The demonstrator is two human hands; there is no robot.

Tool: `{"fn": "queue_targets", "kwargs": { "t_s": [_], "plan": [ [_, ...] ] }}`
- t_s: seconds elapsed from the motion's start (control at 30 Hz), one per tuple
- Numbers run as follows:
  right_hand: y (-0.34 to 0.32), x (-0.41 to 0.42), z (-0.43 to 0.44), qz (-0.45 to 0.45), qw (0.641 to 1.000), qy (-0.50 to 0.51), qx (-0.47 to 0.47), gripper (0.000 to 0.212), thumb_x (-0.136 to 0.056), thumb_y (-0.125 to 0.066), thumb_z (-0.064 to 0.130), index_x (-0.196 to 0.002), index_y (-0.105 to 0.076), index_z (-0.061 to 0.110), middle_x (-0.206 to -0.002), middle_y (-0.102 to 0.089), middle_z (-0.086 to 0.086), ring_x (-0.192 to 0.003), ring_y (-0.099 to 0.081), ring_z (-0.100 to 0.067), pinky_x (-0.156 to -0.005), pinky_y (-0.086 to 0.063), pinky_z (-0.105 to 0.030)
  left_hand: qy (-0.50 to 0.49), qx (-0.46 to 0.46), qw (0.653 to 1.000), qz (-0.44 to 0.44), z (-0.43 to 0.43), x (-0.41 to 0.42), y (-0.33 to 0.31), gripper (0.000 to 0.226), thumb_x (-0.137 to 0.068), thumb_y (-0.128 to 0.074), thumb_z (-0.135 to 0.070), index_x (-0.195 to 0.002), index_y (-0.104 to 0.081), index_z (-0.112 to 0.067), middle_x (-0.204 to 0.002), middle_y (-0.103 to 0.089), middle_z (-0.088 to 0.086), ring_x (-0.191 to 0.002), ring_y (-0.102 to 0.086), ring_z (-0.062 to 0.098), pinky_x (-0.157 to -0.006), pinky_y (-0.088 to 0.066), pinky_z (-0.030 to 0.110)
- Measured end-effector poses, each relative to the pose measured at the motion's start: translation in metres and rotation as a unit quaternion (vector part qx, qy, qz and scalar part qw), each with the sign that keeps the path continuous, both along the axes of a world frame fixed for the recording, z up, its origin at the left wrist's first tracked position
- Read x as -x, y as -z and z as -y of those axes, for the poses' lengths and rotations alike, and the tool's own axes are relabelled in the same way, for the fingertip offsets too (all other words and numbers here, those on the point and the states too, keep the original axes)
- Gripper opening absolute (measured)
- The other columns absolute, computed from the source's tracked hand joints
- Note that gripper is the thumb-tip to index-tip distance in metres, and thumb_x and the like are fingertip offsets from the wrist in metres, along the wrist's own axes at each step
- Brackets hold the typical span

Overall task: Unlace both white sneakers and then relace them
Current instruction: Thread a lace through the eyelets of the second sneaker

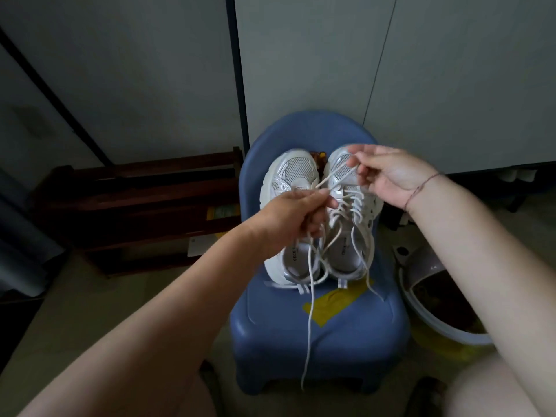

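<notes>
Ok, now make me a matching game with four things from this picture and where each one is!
1 strip of yellow tape
2 thin cord bracelet
3 pair of white mesh sneakers
4 long white shoelace

A side by side on the blue plastic chair
B round the wrist of the right hand
C dangling over the chair's front
D stuck flat on the chair's seat

Pairs: 1-D, 2-B, 3-A, 4-C

Looks like a corner of someone's home: small blue plastic chair (346, 341), dark wooden rack (135, 206), plastic bucket (436, 322) on the floor, plain pale panels (316, 55) behind.
</notes>
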State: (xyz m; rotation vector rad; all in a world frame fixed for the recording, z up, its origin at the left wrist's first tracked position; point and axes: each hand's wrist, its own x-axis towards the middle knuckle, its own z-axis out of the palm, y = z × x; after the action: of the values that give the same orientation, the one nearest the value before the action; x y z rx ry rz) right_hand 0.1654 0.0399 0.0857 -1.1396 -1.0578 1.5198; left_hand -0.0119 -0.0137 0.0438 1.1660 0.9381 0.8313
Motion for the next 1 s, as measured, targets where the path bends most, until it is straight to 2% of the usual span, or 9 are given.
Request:
{"fn": "queue_targets", "kwargs": {
  "t_s": [0.1,0.17,0.27,0.43,0.5,0.67,0.77,0.87,1.0],
  "plan": [
    [0.009,-0.016,-0.014,-0.038,0.994,0.092,0.054,0.025,-0.098,-0.042,0.004,-0.082,-0.056,0.018,-0.05,-0.063,0.009,-0.045,-0.047,0.003,-0.056,-0.037,-0.015,-0.017,-0.007,0.999,-0.039,-0.003,0.015,-0.001,0.03,-0.104,-0.041,-0.025,-0.087,-0.063,-0.012,-0.052,-0.034,-0.007,-0.047,-0.032,0.008,-0.053,-0.042,0.019],
    [0.016,-0.021,-0.018,0.114,0.986,0.121,0.008,0.021,-0.093,-0.05,0.003,-0.081,-0.059,0.018,-0.059,-0.064,0.007,-0.052,-0.052,-0.002,-0.056,-0.041,-0.018,-0.026,0.0,0.999,-0.044,-0.003,0.023,-0.004,0.032,-0.104,-0.042,-0.025,-0.084,-0.063,-0.013,-0.05,-0.031,-0.008,-0.045,-0.029,0.007,-0.052,-0.036,0.019],
    [0.012,-0.012,-0.014,0.379,0.891,0.14,-0.208,0.024,-0.083,-0.062,0.006,-0.102,-0.067,0.02,-0.1,-0.066,0.0,-0.082,-0.06,-0.013,-0.082,-0.05,-0.028,-0.037,-0.013,0.997,-0.065,-0.004,0.028,-0.005,0.033,-0.104,-0.043,-0.024,-0.082,-0.065,-0.014,-0.048,-0.029,-0.009,-0.044,-0.028,0.006,-0.052,-0.029,0.02],
    [0.004,0.033,0.021,0.413,0.839,-0.25,-0.25,0.009,-0.091,-0.06,0.019,-0.097,-0.065,0.024,-0.077,-0.066,0.021,-0.067,-0.058,-0.003,-0.067,-0.047,-0.015,-0.042,-0.018,0.997,-0.067,-0.003,0.024,-0.007,0.033,-0.103,-0.044,-0.02,-0.075,-0.059,-0.013,-0.046,-0.033,-0.009,-0.043,-0.028,0.005,-0.052,-0.028,0.022],
    [0.01,0.03,0.017,0.432,0.833,-0.212,-0.274,0.011,-0.09,-0.062,0.024,-0.084,-0.069,0.017,-0.068,-0.065,0.022,-0.068,-0.059,-0.011,-0.066,-0.047,-0.024,-0.06,-0.015,0.995,-0.075,-0.005,0.027,-0.01,0.031,-0.102,-0.046,-0.021,-0.076,-0.06,-0.013,-0.046,-0.032,-0.01,-0.042,-0.028,0.005,-0.051,-0.03,0.021],
    [0.013,-0.004,-0.01,0.326,0.918,0.071,-0.215,0.026,-0.09,-0.059,0.019,-0.065,-0.065,0.02,-0.049,-0.051,0.008,-0.047,-0.041,-0.005,-0.051,-0.033,-0.023,-0.103,-0.018,0.991,-0.079,-0.012,0.043,-0.014,0.03,-0.103,-0.045,-0.024,-0.088,-0.067,-0.01,-0.048,-0.026,-0.009,-0.043,-0.025,0.007,-0.045,-0.031,0.017],
    [0.02,-0.014,-0.018,0.481,0.838,0.157,-0.205,0.015,-0.087,-0.06,0.016,-0.076,-0.07,0.017,-0.082,-0.067,-0.008,-0.077,-0.061,-0.025,-0.071,-0.044,-0.03,-0.103,-0.014,0.991,-0.086,-0.013,0.044,-0.011,0.03,-0.103,-0.045,-0.023,-0.088,-0.067,-0.01,-0.047,-0.028,-0.01,-0.043,-0.026,0.006,-0.044,-0.031,0.016],
    [0.015,0.012,-0.003,0.554,0.768,0.086,-0.31,0.024,-0.086,-0.057,0.008,-0.106,-0.068,0.013,-0.117,-0.061,-0.009,-0.105,-0.058,-0.027,-0.092,-0.042,-0.028,-0.09,-0.019,0.99,-0.106,-0.014,0.04,-0.007,0.03,-0.103,-0.045,-0.023,-0.086,-0.068,-0.011,-0.046,-0.03,-0.011,-0.041,-0.027,0.005,-0.044,-0.033,0.015],
    [0.013,0.049,0.022,0.459,0.818,-0.145,-0.315,0.017,-0.09,-0.06,0.021,-0.106,-0.066,0.021,-0.092,-0.064,0.007,-0.077,-0.057,-0.008,-0.071,-0.042,-0.016,-0.093,-0.017,0.991,-0.095,-0.014,0.033,-0.009,0.026,-0.103,-0.046,-0.02,-0.084,-0.061,-0.01,-0.045,-0.033,-0.011,-0.04,-0.028,0.004,-0.048,-0.03,0.019]
  ]
}}
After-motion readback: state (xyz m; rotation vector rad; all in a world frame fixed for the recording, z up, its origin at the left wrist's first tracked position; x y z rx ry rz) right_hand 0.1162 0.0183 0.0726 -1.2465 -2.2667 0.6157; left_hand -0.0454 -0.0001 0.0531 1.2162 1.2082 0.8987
